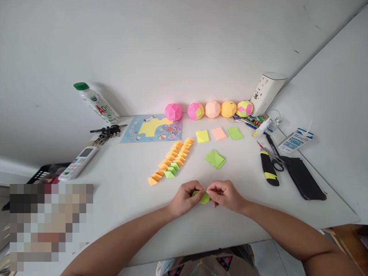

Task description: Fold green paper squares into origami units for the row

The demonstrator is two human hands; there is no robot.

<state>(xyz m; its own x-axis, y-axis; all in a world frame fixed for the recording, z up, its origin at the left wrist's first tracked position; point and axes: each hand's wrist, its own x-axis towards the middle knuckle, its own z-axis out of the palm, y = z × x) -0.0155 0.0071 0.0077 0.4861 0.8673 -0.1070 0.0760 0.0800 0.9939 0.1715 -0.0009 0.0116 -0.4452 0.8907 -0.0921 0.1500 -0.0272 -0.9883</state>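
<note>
Green paper [205,199] is held over the near part of the white table [178,237]. The left hand [186,197] pinches its one side, and the right hand [227,195] pinches the other edge. Farther from them I see a pile of green sheets [215,159], more to the left two rows of folded pieces [171,157], and five paper balls [212,109] near the wall [178,61].

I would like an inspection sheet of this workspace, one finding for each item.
Surface: white table, many things on it.
Job's things: green paper; folded orange and green pieces in slanting rows; five faceted balls by the wall.
Clutter: scissors and black pouch right; remote and bottle left.
Hands: left hand and right hand pinch the green paper.
Cables: thin white line at back right, possibly one.
Surroundings: tiled floor; lower left pixelated.
</note>
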